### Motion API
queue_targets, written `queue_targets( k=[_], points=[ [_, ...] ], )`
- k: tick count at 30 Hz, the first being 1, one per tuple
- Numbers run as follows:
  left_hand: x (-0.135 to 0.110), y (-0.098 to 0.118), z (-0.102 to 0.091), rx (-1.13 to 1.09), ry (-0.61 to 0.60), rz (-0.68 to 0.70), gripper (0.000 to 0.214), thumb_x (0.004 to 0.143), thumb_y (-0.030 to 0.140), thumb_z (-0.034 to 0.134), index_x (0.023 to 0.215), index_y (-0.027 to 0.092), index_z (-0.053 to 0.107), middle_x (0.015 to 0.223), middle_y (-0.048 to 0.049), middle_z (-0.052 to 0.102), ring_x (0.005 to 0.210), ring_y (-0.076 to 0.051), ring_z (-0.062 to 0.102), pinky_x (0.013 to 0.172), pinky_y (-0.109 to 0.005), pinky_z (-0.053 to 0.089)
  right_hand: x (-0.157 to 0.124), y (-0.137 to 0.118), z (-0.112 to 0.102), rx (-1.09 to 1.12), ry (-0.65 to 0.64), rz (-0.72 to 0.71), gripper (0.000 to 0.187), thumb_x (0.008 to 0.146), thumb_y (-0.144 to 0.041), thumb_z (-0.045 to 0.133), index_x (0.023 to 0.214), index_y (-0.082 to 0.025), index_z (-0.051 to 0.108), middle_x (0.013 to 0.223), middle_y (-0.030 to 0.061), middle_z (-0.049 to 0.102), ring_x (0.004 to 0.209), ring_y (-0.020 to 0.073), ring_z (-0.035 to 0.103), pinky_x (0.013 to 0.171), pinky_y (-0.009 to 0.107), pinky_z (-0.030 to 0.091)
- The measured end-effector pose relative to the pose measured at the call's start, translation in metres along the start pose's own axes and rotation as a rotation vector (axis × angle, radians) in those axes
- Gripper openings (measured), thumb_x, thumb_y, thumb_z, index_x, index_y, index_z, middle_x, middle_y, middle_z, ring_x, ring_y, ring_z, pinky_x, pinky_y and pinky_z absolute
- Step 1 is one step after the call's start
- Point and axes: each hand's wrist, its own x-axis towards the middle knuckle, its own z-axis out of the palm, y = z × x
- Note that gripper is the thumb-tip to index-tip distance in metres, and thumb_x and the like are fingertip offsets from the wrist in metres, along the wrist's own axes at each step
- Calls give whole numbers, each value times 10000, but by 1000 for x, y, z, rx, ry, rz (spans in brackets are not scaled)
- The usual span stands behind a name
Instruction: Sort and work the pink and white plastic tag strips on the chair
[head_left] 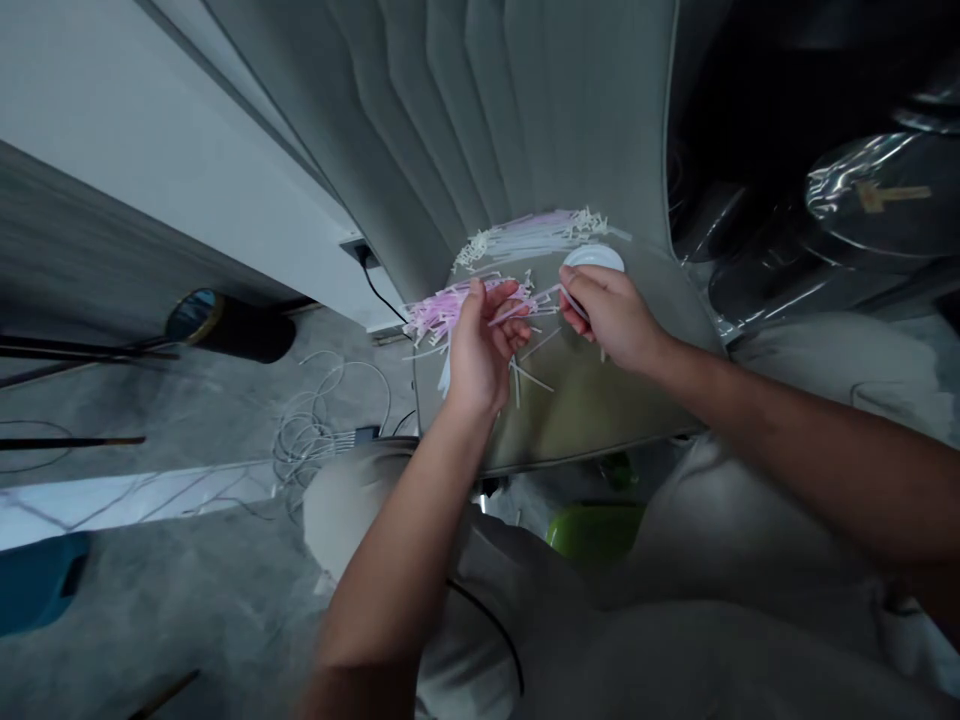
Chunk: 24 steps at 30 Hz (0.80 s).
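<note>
Over the chair seat, my left hand (484, 355) is turned palm up with its fingers half curled. A thin pink stick (529, 302) runs from its fingers towards my right hand (611, 315), whose thumb and fingers pinch its other end. Behind my left hand lies a bundle of pink sticks (435, 308) with small pale tips. Farther back, a second pile of white and pale pink sticks (536, 235) lies along the seat. A round white lid or dish (595, 257) sits just behind my right hand, partly covered by it. Several loose white sticks (532, 376) lie near my left wrist.
The grey padded chair (600, 410) stands before my knees, beside a white panel (247, 190) with a plugged-in black cord. On the floor are coiled cables (315, 420), a dark cylinder (240, 327), a blue container (37, 585) and a green object (596, 530). Shiny plastic-wrapped items (870, 200) stand at right.
</note>
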Motion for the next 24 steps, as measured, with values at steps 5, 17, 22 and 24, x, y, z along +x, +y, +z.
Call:
queue_targets(
  k=[5,17,22,24],
  points=[
    [-14,-8,8,-110,-83,14,564,809,707,536,1044,213,670,950,-68,697,635,-115,608,574,-251,461,-6,0,2,65,18,-13,348,948,-460,486,714,-203,505,524,-49,450,435,86,371,402,224,272],
    [-20,-19,13,72,-39,133,245,764,385,739,948,223,751,774,-3,706,644,-88,588,594,-217,456,-19,-2,12,-50,-25,-50,236,928,-335,524,739,-196,514,619,-44,527,515,83,447,503,224,357],
    [-28,-14,8,206,36,199,206,748,337,758,904,204,767,838,-27,743,691,-102,627,660,-240,506,-20,-2,14,33,-84,61,279,925,-405,537,743,-193,534,588,-46,512,508,90,461,493,225,368],
    [-30,-10,2,221,59,199,184,746,337,761,869,201,771,803,-24,740,672,-100,628,652,-238,513,-19,-4,12,35,-109,85,293,942,-418,498,780,-184,567,659,-21,566,545,96,505,518,228,396]
  ],
)
